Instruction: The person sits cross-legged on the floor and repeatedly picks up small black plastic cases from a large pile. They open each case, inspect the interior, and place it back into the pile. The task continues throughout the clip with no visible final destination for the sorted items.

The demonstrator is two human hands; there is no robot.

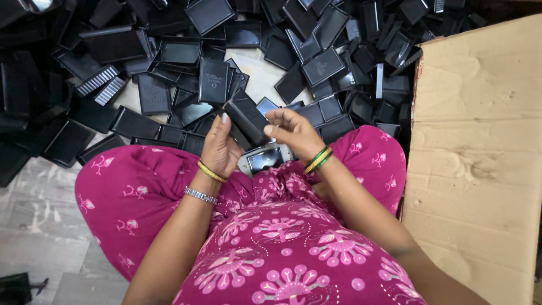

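I sit cross-legged on the floor in pink patterned clothes. Both hands hold one small black plastic case [247, 117] above my lap. My left hand [219, 148] grips its lower left side, thumb up along the edge. My right hand [292, 131] pinches its right end with the fingertips. Just below the case, between my knees, lies a silvery tray piece [264, 160] with a dark glossy inset. Bangles circle both wrists.
A big heap of black plastic cases and lids [237, 51] covers the floor in front of me, from left to right. A flattened brown cardboard box [477, 152] lies at my right. Grey floorboards [34, 226] show at the lower left.
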